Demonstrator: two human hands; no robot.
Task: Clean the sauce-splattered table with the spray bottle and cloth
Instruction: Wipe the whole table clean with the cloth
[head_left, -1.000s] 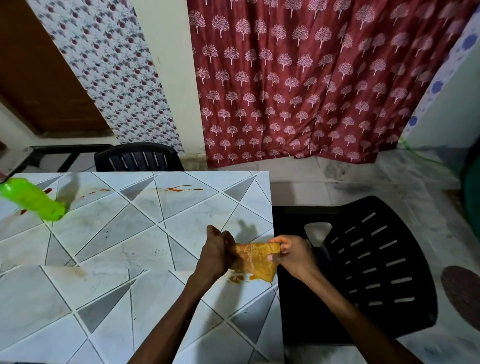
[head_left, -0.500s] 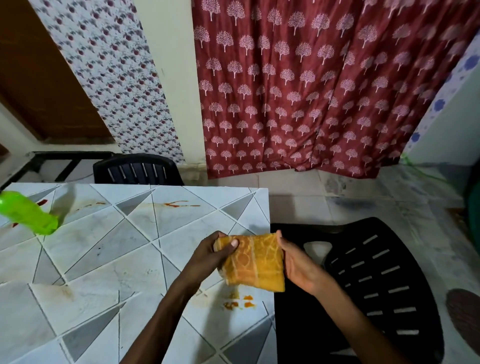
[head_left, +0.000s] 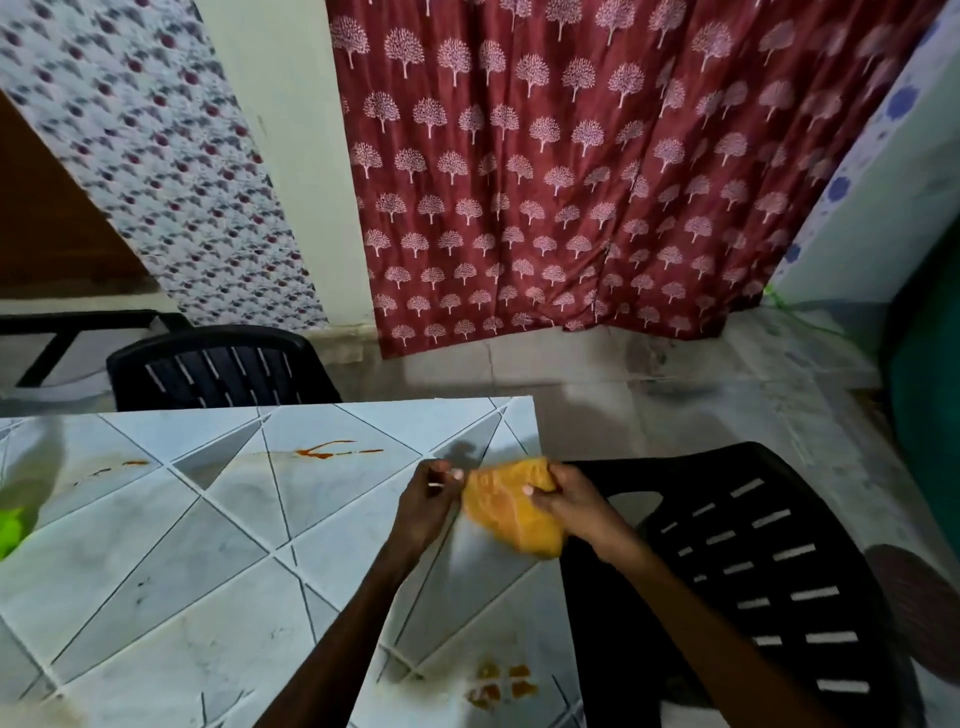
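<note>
I hold a yellow-orange cloth (head_left: 511, 514) bunched up above the right edge of the white tiled table (head_left: 156, 571). My right hand (head_left: 571, 501) grips its upper right part. My left hand (head_left: 428, 499) pinches its left edge with curled fingers. Red-orange sauce streaks (head_left: 332, 451) lie near the table's far edge, a fainter streak (head_left: 124, 465) sits further left, and orange smears (head_left: 501, 686) mark the near right edge. Only a sliver of the green spray bottle (head_left: 10, 530) shows at the far left edge of the view.
A black plastic chair (head_left: 769, 571) stands right beside the table's right edge. Another black chair (head_left: 218, 366) stands behind the far edge. A red patterned curtain (head_left: 571, 166) hangs on the wall beyond.
The cloth went from spread flat between both hands to bunched, and the hands rose toward the table's far right corner. The camera shifted right, so the bottle is nearly out of view.
</note>
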